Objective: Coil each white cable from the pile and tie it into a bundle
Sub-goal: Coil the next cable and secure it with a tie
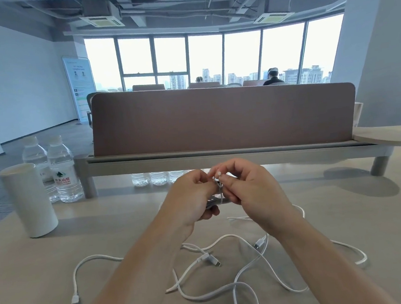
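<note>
A coiled white cable bundle [217, 200] is held above the table between both hands. My left hand [190, 196] grips the bundle from the left, fingers curled round it. My right hand [248, 188] pinches a thin tie [219, 183] that stands up from the bundle's middle. Most of the bundle is hidden by my fingers. Below my forearms a pile of loose white cables [229, 268] lies tangled on the table, with plug ends showing at several spots. One cable end [74, 300] reaches out to the left.
A white cylinder [29, 198] stands at the table's left edge beside two water bottles [61, 168]. More bottles [159, 177] sit under a raised shelf [219, 158] with a brown divider panel [223, 118]. People sit at desks beyond it.
</note>
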`<state>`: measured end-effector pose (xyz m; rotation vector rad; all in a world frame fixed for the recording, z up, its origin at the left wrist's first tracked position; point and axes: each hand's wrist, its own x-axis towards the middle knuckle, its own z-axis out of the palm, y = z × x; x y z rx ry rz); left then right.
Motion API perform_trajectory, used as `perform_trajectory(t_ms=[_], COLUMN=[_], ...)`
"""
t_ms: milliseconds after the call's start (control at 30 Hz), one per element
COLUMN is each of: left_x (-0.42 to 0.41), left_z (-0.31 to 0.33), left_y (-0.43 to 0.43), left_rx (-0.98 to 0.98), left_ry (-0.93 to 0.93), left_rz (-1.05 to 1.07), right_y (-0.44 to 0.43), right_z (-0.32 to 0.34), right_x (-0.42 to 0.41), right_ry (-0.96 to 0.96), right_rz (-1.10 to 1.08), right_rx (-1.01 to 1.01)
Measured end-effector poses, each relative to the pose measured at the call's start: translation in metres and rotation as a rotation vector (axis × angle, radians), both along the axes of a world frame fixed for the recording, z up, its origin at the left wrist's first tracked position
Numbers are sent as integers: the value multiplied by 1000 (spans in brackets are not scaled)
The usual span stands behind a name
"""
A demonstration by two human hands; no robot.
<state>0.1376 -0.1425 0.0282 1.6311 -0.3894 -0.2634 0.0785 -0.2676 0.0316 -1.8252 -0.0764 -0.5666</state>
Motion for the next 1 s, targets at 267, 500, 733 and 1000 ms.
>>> perform_trajectory(t_ms=[267,500,733,1000], left_x=[-4,-4,-2,5], left_z=[9,8,4,13], left_y=[7,9,7,15], left_rx=[-147,-168,-219,-248], left_ry=[247,315,349,351], left_rz=[-146,-213,-211,-116], right_y=[-5,-3,-5,-2], right_z=[-2,2,3,0], right_x=[5,3,2,5], right_ry=[2,0,4,-33], right_rz=[123,35,29,-69], right_rx=[211,56,17,-73])
